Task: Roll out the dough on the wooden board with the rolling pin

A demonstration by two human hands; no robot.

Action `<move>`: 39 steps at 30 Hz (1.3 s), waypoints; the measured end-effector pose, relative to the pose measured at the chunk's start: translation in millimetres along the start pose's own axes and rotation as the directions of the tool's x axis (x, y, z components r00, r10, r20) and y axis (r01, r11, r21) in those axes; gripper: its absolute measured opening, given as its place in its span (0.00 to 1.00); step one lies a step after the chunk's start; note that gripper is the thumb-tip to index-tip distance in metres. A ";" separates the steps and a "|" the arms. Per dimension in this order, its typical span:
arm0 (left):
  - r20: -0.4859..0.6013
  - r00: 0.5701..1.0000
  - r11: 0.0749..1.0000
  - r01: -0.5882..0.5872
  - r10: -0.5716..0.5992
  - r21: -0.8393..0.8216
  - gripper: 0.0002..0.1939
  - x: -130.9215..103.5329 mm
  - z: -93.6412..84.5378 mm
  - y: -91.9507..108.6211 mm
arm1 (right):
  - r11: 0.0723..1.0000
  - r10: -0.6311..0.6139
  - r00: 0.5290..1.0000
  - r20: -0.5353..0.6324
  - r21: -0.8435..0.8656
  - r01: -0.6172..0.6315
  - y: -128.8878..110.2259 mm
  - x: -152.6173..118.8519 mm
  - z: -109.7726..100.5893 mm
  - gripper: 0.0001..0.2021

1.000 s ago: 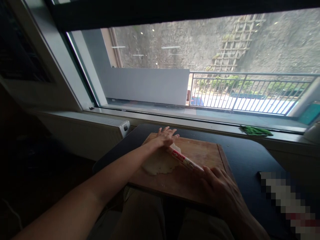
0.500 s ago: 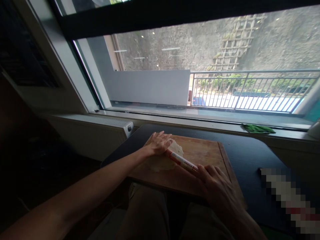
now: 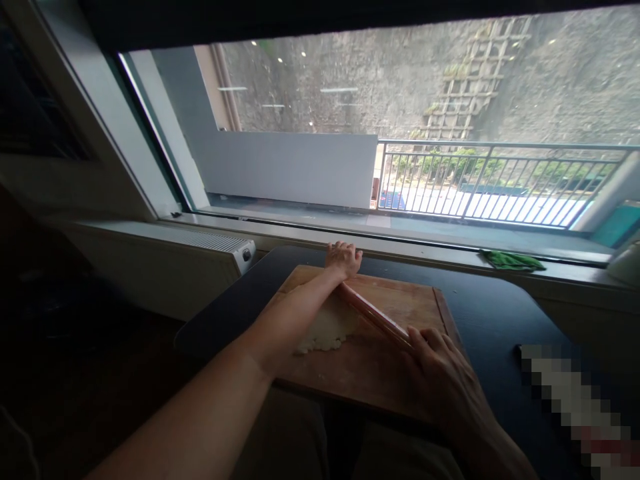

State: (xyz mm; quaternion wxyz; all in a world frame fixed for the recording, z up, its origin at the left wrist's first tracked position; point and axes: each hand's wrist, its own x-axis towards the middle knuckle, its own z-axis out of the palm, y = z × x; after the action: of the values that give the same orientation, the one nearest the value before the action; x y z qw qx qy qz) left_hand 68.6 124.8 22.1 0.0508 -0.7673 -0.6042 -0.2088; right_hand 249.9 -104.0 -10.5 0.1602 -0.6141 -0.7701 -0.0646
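Dough (image 3: pixel 325 330) lies thin under the rolling pin (image 3: pixel 375 315); both hands, left (image 3: pixel 343 259) and right (image 3: pixel 435 367), press flat — uneven pressure could tear it.

your cutting board (image 3: pixel 400 303) is wood, matt and scuffed, its grain worn pale in places. the dough (image 3: pixel 327 328) on it looks soft, dull and slightly lumpy. your rolling pin (image 3: pixel 375 315) has a smooth, faintly glossy surface. the table (image 3: pixel 490 313) beneath is dark and matt. the cloth (image 3: pixel 511 261) on the sill looks soft and crumpled.
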 end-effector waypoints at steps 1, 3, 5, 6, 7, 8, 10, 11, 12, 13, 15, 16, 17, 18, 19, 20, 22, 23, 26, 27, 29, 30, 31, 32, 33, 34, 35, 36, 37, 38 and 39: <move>-0.061 0.997 0.999 0.036 -0.038 -0.034 0.19 6.6 0.4 3.1 | 1.000 0.006 1.000 -0.001 0.000 -0.006 2.7 0.5 2.6 0.17; -0.111 0.984 0.985 0.122 -0.136 -0.124 0.19 14.8 -2.2 1.3 | 1.000 0.020 1.000 -0.014 -0.001 -0.020 7.5 0.2 7.2 0.17; -0.073 0.978 0.966 0.181 -0.197 -0.183 0.21 13.8 -8.9 -12.0 | 0.999 0.041 0.998 -0.040 -0.007 -0.042 10.9 -1.2 10.2 0.18; -0.029 0.980 0.963 0.187 -0.196 -0.192 0.21 9.7 -13.6 -21.8 | 0.998 0.055 0.997 -0.055 -0.011 -0.055 11.9 -1.8 10.9 0.18; 0.025 0.984 0.965 0.180 -0.178 -0.193 0.21 3.7 -19.1 -32.7 | 0.998 0.068 0.996 -0.066 -0.014 -0.069 12.3 -2.3 11.4 0.19; 0.080 0.985 0.967 0.167 -0.155 -0.193 0.19 -3.8 -25.1 -43.6 | 0.997 0.079 0.994 -0.073 -0.013 -0.080 12.4 -2.5 11.6 0.18; 0.248 0.966 0.970 0.130 -0.077 -0.207 0.15 -19.9 -37.9 -62.2 | 0.995 0.096 0.992 -0.081 -0.003 -0.097 11.9 -2.1 12.0 0.18; 0.345 0.938 0.971 0.101 -0.021 -0.217 0.13 -26.9 -44.0 -68.8 | 0.995 0.098 0.992 -0.084 0.002 -0.099 11.4 -1.8 12.3 0.17; 0.437 0.898 0.971 0.070 0.038 -0.227 0.13 -32.3 -49.3 -73.3 | 0.995 0.099 0.991 -0.089 0.005 -0.098 10.9 -1.5 12.6 0.17; 0.514 0.853 0.972 0.041 0.088 -0.233 0.15 -35.7 -53.6 -75.8 | 0.995 0.097 0.991 -0.097 0.006 -0.097 10.5 -1.4 13.0 0.17; 0.607 0.784 0.977 0.008 0.128 -0.215 0.19 -36.7 -58.7 -76.7 | 0.996 0.092 0.989 -0.113 0.011 -0.092 9.7 -1.8 13.8 0.17; 0.627 0.771 0.982 0.015 0.109 -0.189 0.20 -34.9 -59.7 -76.1 | 0.996 0.090 0.989 -0.120 0.016 -0.089 9.5 -2.2 14.2 0.17; 0.652 0.754 0.986 0.038 0.078 -0.162 0.19 -32.4 -59.9 -75.1 | 0.996 0.089 0.988 -0.126 0.022 -0.087 9.3 -2.8 14.5 0.16; 0.680 0.732 0.987 0.075 0.043 -0.143 0.19 -29.7 -59.7 -74.2 | 0.996 0.090 0.987 -0.133 0.029 -0.086 9.2 -3.3 15.0 0.16; 0.704 0.710 0.983 0.120 0.015 -0.142 0.18 -27.4 -59.5 -73.3 | 0.995 0.092 0.986 -0.140 0.035 -0.088 9.2 -3.7 15.6 0.16; 0.721 0.693 0.972 0.171 -0.001 -0.163 0.17 -26.0 -59.4 -72.4 | 0.995 0.095 0.984 -0.147 0.040 -0.090 9.5 -3.9 16.5 0.16; 0.720 0.694 0.929 0.259 0.012 -0.265 0.15 -27.1 -60.4 -70.7 | 0.994 0.104 0.982 -0.157 0.047 -0.098 10.5 -4.0 18.7 0.16; 0.698 0.715 0.899 0.281 0.038 -0.336 0.14 -29.7 -61.5 -70.2 | 0.994 0.107 0.982 -0.157 0.050 -0.100 11.2 -4.0 20.0 0.16; 0.551 0.833 0.822 0.275 0.056 -0.499 0.13 -44.3 -66.5 -73.8 | 0.993 0.115 0.985 -0.131 0.053 -0.109 13.9 -3.9 22.7 0.16; 0.485 0.875 0.813 0.272 0.014 -0.514 0.13 -50.9 -68.3 -78.0 | 0.992 0.120 0.986 -0.120 0.056 -0.114 15.0 -4.0 22.9 0.16; 0.388 0.915 0.832 0.302 -0.115 -0.466 0.12 -65.2 -71.8 -91.9 | 0.989 0.135 0.985 -0.105 0.073 -0.127 17.2 -4.1 22.2 0.15; 0.384 0.908 0.854 0.327 -0.167 -0.404 0.12 -72.3 -73.8 -100.7 | 0.988 0.135 0.986 -0.098 0.093 -0.126 18.1 -4.2 21.5 0.15; 0.407 0.891 0.879 0.348 -0.201 -0.327 0.11 -78.6 -76.3 -109.8 | 0.986 0.126 0.987 -0.094 0.118 -0.115 18.6 -4.4 20.6 0.15; 0.435 0.873 0.903 0.352 -0.222 -0.246 0.10 -83.8 -79.2 -118.1 | 0.985 0.105 0.990 -0.099 0.148 -0.090 18.5 -4.7 19.6 0.15; 0.447 0.864 0.925 0.339 -0.233 -0.173 0.09 -87.5 -82.3 -124.5 | 0.982 0.075 0.990 -0.117 0.182 -0.053 17.6 -5.0 18.6 0.15; 0.425 0.874 0.942 0.314 -0.237 -0.120 0.09 -89.7 -85.4 -128.3 | 0.976 0.039 0.989 -0.144 0.215 -0.007 15.9 -5.5 17.5 0.15; 0.363 0.903 0.955 0.281 -0.232 -0.090 0.09 -90.5 -87.9 -128.8 | 0.968 -0.003 0.985 -0.172 0.247 0.047 13.3 -6.1 16.5 0.14; 0.270 0.940 0.968 0.238 -0.209 -0.079 0.09 -90.5 -89.1 -126.0 | 0.957 -0.046 0.980 -0.194 0.274 0.099 10.0 -6.7 15.4 0.14; 0.172 0.972 0.981 0.176 -0.160 -0.079 0.11 -90.4 -88.6 -120.1 | 0.943 -0.093 0.976 -0.195 0.297 0.150 6.4 -7.3 14.3 0.14; 0.104 0.991 0.992 0.094 -0.086 -0.082 0.13 -90.6 -85.9 -111.9 | 0.930 -0.135 0.974 -0.182 0.316 0.188 2.7 -7.9 13.2 0.13; 0.068 0.998 0.996 0.004 0.002 -0.087 0.16 -91.7 -81.1 -102.3 | 0.920 -0.168 0.973 -0.160 0.328 0.213 -0.6 -8.3 12.0 0.13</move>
State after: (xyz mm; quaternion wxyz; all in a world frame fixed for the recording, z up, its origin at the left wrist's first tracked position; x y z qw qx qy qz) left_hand -66.1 42.0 42.8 -0.0033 -0.7753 -0.5962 -0.2085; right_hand 248.9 -108.3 -24.4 0.3072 -0.4932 -0.8137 0.0159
